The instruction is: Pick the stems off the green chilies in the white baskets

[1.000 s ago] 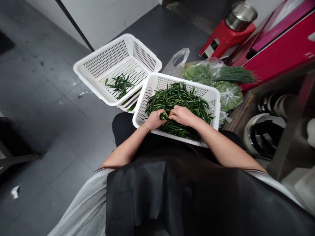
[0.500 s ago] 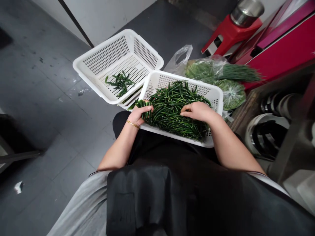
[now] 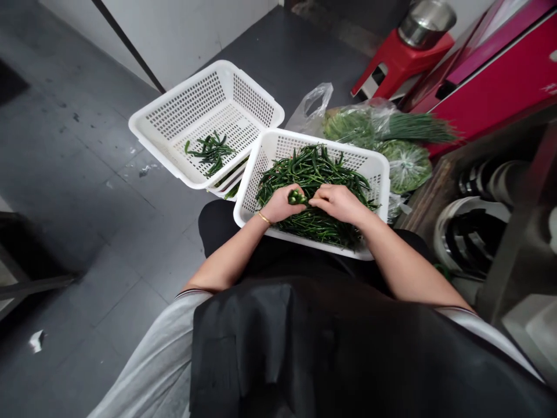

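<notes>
My left hand is closed around a bundle of green chili peppers, whose ends point to the right. Close beside them, my right hand has its thumb and forefinger pinched together at the bundle's tip; what lies between them is too small to make out. Both hands are above a white perforated basket on my lap, heaped with long green chilies. A second white basket to its left holds a small pile of chilies.
Bagged green vegetables and a bundle of thin green stalks lie beyond the basket. A red stool bears a metal pot. Stacked dishes sit on a shelf at right. Dark tiled floor stretches left.
My left hand has moved right with its bundle of chilies, from the basket's left edge to over the heap. My right hand has shifted slightly left, and the hands now meet.
</notes>
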Available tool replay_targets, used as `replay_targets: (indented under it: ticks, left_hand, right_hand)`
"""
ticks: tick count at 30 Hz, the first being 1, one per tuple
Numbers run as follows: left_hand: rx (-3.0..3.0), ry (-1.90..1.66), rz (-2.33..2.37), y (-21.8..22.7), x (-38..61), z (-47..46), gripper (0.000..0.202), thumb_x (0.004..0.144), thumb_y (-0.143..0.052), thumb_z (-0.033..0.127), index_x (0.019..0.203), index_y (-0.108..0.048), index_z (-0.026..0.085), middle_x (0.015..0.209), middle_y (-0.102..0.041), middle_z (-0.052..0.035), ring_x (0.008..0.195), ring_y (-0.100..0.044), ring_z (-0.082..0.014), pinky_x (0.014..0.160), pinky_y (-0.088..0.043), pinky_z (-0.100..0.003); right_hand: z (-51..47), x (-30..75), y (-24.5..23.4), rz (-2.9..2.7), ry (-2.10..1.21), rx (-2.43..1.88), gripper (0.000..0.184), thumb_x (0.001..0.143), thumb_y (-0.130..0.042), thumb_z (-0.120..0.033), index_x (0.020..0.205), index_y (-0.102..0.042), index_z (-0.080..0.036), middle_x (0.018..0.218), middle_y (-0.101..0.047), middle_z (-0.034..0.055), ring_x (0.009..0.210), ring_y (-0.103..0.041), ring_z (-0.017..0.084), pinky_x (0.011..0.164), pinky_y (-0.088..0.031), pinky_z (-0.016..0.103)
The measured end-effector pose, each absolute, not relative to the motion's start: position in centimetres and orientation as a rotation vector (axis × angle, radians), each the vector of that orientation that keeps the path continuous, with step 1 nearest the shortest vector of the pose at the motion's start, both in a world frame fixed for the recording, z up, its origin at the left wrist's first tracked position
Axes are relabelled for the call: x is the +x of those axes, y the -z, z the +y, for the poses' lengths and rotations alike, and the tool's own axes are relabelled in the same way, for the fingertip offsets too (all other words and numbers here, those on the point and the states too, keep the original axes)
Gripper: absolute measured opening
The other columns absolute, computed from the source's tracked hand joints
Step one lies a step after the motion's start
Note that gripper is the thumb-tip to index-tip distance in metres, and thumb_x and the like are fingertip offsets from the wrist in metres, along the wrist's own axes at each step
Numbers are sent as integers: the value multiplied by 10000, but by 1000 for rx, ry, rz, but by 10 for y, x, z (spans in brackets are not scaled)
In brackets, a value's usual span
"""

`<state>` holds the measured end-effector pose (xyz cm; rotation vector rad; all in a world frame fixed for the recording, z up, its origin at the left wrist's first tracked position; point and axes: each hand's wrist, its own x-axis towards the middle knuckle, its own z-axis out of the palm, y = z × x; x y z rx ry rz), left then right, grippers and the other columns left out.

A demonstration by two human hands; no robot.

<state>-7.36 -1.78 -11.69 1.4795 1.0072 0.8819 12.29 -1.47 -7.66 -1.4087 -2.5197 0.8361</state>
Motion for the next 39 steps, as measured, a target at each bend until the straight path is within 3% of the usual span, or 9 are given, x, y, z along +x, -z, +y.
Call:
replay_targets:
  ticks: [5,10,14,17,20,25,27,32,39]
  left_hand:
    - [1317,-841,823,93,-84,-23,317,604,-790,240,817,-572,154,788,-658,-16,721,-599,-146,650,-431,-259]
    - [1094,-1060,1157,96,-139,4,359,639,-794,265,844,-518,159,742,-648,-8,636,-585,-133,558,-419,-261]
    - [1255,-1079,1672,104,-219,55,348,689,-788,208,897,-521,130,864,-640,-12,821,-580,-148,778,-491,-339]
    - [1576,-787,1935,98,-250,75,557,611,-847,160,1062,-535,61,1174,-610,-115,1168,-500,-276,1045,-374,-473]
    - [1883,-668,1847,90,-226,60,579,691,-793,210,1192,-551,50,1280,-571,-166,1219,-492,-296,1081,-336,-486]
    - [2024,-746,982,98,-116,-5,354,815,-644,340,1115,-634,154,1130,-669,-84,1069,-600,-204,985,-426,-350]
    - [1871,-740,879,105,-84,-23,294,886,-520,370,1028,-640,142,895,-687,-55,856,-629,-162,831,-475,-295]
    - [1678,-677,932,109,-67,-43,292,882,-492,385,764,-598,140,646,-535,1,603,-466,-105,592,-396,-232]
    - [1129,-97,445,87,-92,-83,432,810,-576,553,746,-614,127,493,-372,35,425,-327,-77,391,-241,-219]
  right_hand:
    - [-15,132,72,-1974,-1350,-1177,489,920,-383,-564,811,-636,-160,558,-521,-8,457,-444,109,525,-404,263]
    - [-17,126,93,-2573,-683,-1590,371,882,-534,-480,980,-686,-156,971,-640,111,750,-621,189,634,-442,284]
    - [-22,111,107,-2951,-299,-1750,300,931,-471,-338,1026,-676,-140,1107,-614,149,848,-645,216,643,-429,279]
    - [-17,110,100,-2940,-351,-1750,281,936,-467,-332,975,-683,-156,1041,-641,117,823,-640,197,639,-415,270]
    - [-9,121,80,-2793,-523,-1633,233,910,-517,-331,856,-687,-181,935,-665,69,807,-616,176,681,-413,267]
    - [-5,132,54,-2361,-830,-1375,219,851,-580,-340,752,-651,-159,712,-625,25,650,-547,130,640,-399,257]
    - [-9,130,58,-2144,-966,-1382,245,826,-596,-390,759,-643,-160,627,-588,-1,570,-513,114,571,-384,244]
    - [-29,118,85,-1840,-1419,-1351,325,796,-593,-493,722,-573,-177,492,-517,-56,426,-437,84,456,-343,214]
    - [-70,122,77,-2066,-1911,-913,439,894,-448,-550,691,-532,-170,484,-467,-60,405,-413,75,435,-324,202]
